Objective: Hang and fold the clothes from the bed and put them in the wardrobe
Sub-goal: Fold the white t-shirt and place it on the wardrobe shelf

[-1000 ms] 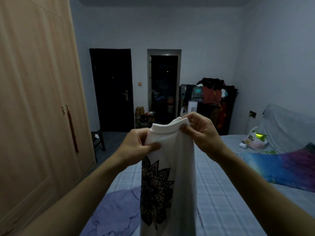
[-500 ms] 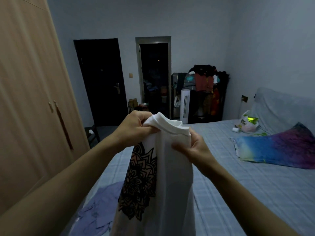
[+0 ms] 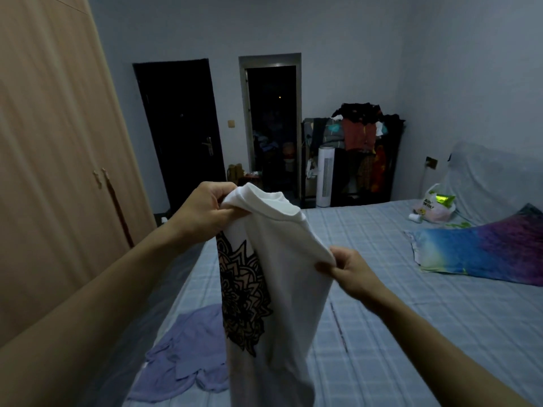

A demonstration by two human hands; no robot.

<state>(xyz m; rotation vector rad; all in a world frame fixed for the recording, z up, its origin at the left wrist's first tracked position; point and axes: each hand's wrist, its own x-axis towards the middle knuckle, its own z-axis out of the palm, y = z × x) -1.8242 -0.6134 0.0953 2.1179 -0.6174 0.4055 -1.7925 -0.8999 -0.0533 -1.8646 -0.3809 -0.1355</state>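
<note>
A white T-shirt [image 3: 282, 289] with a black mandala print hangs in front of me above the bed [image 3: 411, 333]. My left hand [image 3: 205, 212] grips it at the collar, up high. My right hand [image 3: 349, 268] pinches the shoulder edge lower and to the right. A lilac garment [image 3: 188, 356] lies crumpled on the bed's near left edge. A blue and purple tie-dye garment [image 3: 482, 248] lies spread on the bed's right side. The wooden wardrobe [image 3: 58, 171] stands on my left with its doors closed.
A plastic bag [image 3: 435, 204] sits near the grey headboard [image 3: 493, 180]. A loaded clothes rack [image 3: 364, 148] and a white tower fan [image 3: 325, 176] stand against the far wall. A dark closed door [image 3: 179, 130] and an open doorway [image 3: 271, 124] lie ahead.
My right hand slid from the collar down along the shoulder edge, moving lower and to the right. The left hand kept its hold at the collar. My view tilted slightly down.
</note>
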